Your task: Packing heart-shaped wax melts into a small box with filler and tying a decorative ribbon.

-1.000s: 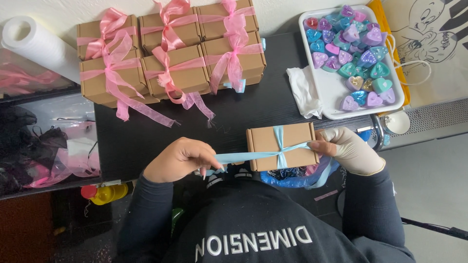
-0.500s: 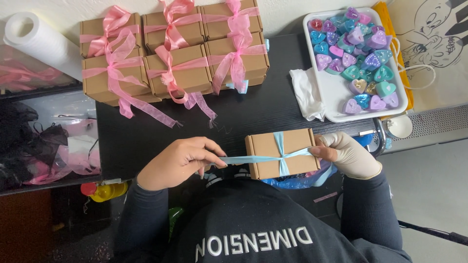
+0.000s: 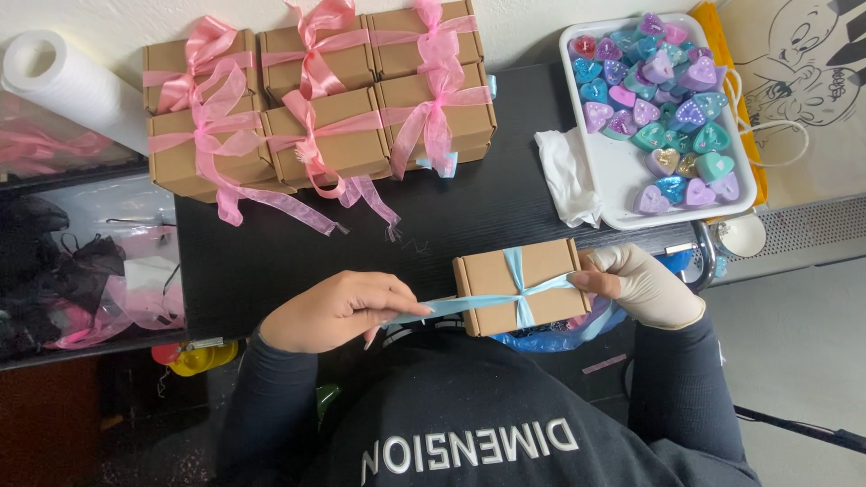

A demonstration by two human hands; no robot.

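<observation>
Your left hand pinches the blue ribbon taut toward nine o'clock while your gloved right hand pinches its other end at three, steadying the brown box at the black surface's near edge.

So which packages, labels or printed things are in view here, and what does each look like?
Small box: brown cardboard, crossed by light blue ribbon, held between left hand and gloved right hand.
Stacked boxes: brown cardboard, pink ribbon bows, far left of the black table.
Cartoon drawing: black line art on tan, far right.
Sweater lettering: white on black, bottom.
</observation>
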